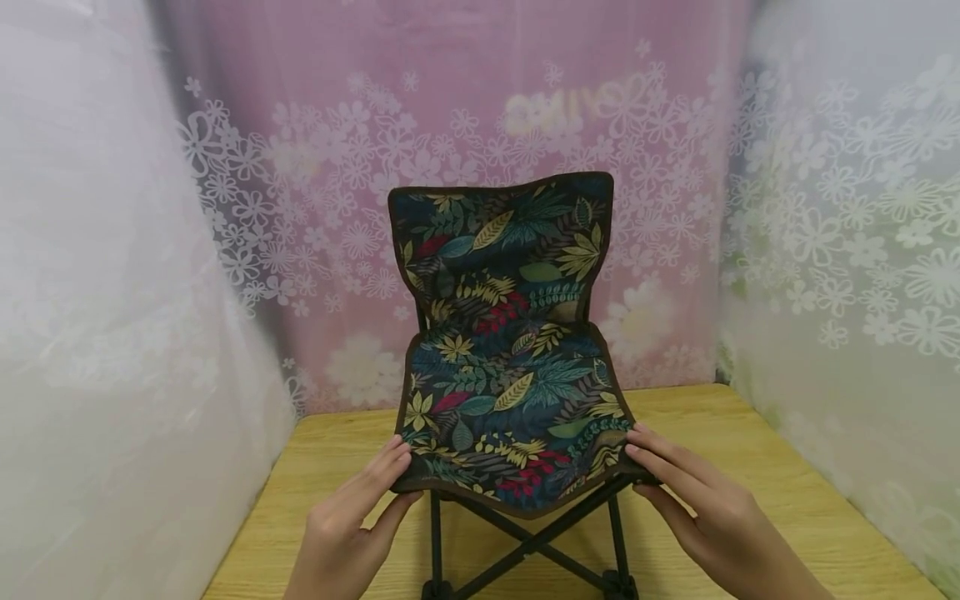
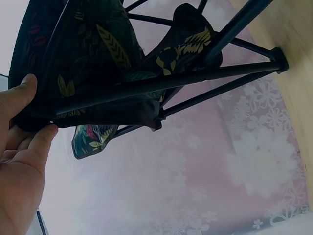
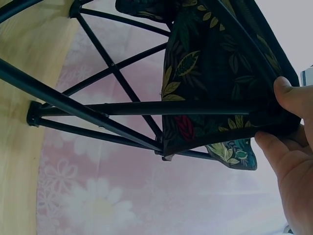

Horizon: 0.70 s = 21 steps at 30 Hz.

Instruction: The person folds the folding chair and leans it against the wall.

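Note:
A folding camp chair (image 1: 517,392) with dark leaf-print fabric stands unfolded on the table, its seat facing me and its backrest (image 1: 502,242) upright behind. My left hand (image 1: 352,508) pinches the seat's front left corner, fingers on top and thumb below. At the front right corner my right hand (image 1: 705,500) does the same. Both wrist views look under the seat: the left hand (image 2: 22,156) and the right hand (image 3: 293,156) grip the fabric corners where black frame tubes (image 3: 181,107) end. Crossed black legs (image 1: 528,546) show below the seat.
The chair's feet (image 1: 618,583) stand on a wood-grain table (image 1: 345,450). A pink curtain with white flowers (image 1: 315,208) hangs behind. Pale sheets close in the left side (image 1: 127,292) and the right side (image 1: 847,275).

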{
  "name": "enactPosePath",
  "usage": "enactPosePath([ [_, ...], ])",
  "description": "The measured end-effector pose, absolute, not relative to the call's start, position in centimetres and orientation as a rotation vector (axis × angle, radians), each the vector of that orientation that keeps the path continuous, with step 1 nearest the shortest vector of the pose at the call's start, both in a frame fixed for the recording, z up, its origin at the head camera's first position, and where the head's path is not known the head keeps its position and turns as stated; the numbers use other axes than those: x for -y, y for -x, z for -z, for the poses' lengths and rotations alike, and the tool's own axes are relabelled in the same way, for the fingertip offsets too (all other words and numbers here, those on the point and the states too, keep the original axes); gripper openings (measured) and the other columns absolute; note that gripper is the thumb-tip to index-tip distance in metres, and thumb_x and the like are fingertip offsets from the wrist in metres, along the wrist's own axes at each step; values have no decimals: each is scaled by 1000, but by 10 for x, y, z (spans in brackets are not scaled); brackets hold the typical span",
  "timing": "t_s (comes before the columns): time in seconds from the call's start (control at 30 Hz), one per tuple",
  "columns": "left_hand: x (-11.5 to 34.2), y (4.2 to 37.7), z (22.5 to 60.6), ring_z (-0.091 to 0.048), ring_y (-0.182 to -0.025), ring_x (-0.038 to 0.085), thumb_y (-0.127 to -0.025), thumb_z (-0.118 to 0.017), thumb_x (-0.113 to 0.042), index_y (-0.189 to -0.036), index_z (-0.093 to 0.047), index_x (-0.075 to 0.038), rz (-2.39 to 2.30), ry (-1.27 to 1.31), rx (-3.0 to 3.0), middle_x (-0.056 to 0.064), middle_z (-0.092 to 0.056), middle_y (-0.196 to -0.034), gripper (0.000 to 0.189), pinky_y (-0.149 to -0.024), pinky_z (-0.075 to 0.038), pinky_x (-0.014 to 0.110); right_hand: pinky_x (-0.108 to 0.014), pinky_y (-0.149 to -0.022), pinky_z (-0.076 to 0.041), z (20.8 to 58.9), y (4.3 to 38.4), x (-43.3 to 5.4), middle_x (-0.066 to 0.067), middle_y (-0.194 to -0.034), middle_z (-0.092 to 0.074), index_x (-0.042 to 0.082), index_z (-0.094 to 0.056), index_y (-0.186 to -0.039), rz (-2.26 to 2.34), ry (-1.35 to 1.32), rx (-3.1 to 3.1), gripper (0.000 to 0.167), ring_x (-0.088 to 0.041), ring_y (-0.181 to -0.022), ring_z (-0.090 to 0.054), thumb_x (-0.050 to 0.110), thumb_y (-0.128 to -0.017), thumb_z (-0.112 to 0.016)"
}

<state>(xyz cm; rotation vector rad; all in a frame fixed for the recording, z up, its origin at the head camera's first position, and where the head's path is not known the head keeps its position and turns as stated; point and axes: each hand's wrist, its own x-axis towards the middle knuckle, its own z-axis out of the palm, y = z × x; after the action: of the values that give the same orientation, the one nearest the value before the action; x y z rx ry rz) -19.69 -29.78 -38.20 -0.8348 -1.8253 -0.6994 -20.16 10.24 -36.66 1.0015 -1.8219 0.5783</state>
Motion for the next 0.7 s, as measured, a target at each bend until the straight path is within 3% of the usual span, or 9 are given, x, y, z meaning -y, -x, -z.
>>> enactPosePath([
  [0.47,281,195,364,-73,-124,24,-108,-61,-37,-134,-73,-3,696,805,1811,16,-76,-130,45,-110,-48,14,-7,-107,-45,350,197,-89,-10,-142,-69,-6,-75,-125,-567,-955,1821,52,-5,-143,-57,38,-114,-49],
  [0.7,273,194,357,-72,-125,26,-108,-61,-35,-135,-73,-3,739,804,1833,20,-74,-132,44,-111,-48,15,-7,-106,-46,343,198,-84,-13,-138,-71,-5,-75,-125,-586,-956,1818,51,-5,-142,-58,38,-114,-49],
])
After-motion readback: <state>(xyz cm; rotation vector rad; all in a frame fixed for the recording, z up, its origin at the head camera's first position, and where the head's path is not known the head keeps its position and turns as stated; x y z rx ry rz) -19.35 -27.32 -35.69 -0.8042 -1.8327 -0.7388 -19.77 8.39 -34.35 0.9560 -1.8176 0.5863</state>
